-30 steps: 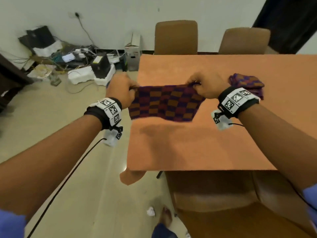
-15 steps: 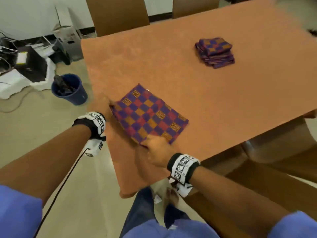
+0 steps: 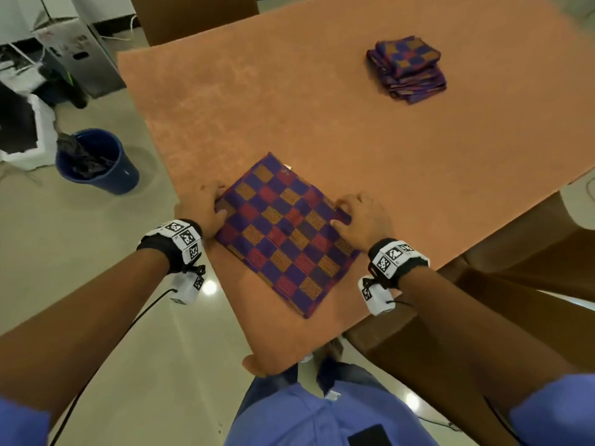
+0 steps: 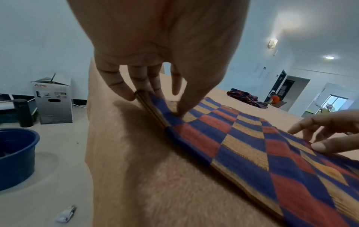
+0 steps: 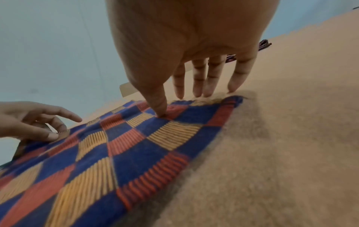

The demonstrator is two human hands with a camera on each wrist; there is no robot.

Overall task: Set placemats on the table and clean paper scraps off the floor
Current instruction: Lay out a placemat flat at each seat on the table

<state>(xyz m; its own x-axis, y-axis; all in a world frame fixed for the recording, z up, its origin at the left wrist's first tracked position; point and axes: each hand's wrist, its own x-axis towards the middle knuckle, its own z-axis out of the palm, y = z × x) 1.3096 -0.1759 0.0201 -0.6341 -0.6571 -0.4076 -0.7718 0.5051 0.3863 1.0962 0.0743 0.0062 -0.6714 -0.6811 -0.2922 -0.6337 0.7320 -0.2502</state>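
Observation:
A purple, red and orange checked placemat (image 3: 283, 233) (image 4: 252, 145) (image 5: 116, 145) lies flat on the near left part of the orange table (image 3: 322, 107). My left hand (image 3: 206, 207) (image 4: 155, 102) pinches its left edge, thumb on top, and the edge is lifted slightly. At the mat's right corner my right hand (image 3: 357, 214) (image 5: 184, 104) presses its thumb on the cloth, its straight fingers touching down at the edge. A stack of folded placemats (image 3: 407, 70) (image 4: 244, 96) sits at the far right. A crumpled paper scrap (image 4: 66, 214) lies on the floor by the table.
A blue bucket (image 3: 96, 162) (image 4: 15, 153) with dark contents stands on the floor left of the table, a cardboard box (image 3: 77, 59) behind it. Brown chairs stand at the right (image 3: 483, 317) and far side (image 3: 193, 14). My legs are at the table's near corner.
One second ago both hands held the placemat stretched in the air; now it lies on the table. Since half a second ago my right hand has shifted from the near edge to the right corner.

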